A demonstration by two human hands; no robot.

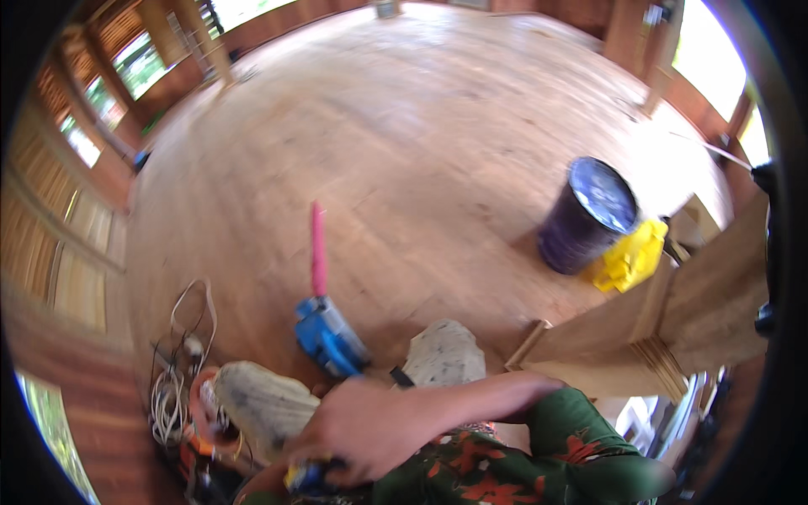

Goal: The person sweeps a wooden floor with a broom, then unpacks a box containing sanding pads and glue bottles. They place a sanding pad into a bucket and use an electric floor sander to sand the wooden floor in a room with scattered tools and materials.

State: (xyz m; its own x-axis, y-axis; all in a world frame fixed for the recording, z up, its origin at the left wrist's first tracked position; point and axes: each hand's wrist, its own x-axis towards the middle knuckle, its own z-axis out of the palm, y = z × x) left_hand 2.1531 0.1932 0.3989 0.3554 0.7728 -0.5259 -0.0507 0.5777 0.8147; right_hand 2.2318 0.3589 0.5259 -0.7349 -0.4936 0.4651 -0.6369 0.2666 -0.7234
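Note:
My right hand [358,425] reaches across my lap from the right, its fingers curled down over a small yellow and dark-blue object [311,476]. Blur and the hand itself hide what kind of object it is. A bit of my left arm or hand [263,486] shows at the lower edge, under that object, with its fingers hidden. Just beyond my right hand, a blue power tool [330,337] rests on the floor between my knees. From it a long pink bar or sleeve [318,252] points away from me.
Left of my knee are coiled white cables [170,408] and an orange-red round container [206,404]. A dark purple drum [581,223] stands on the wooden floor [404,160] at the right, beside a yellow bag [631,257]. A wooden frame [623,353] borders the near right.

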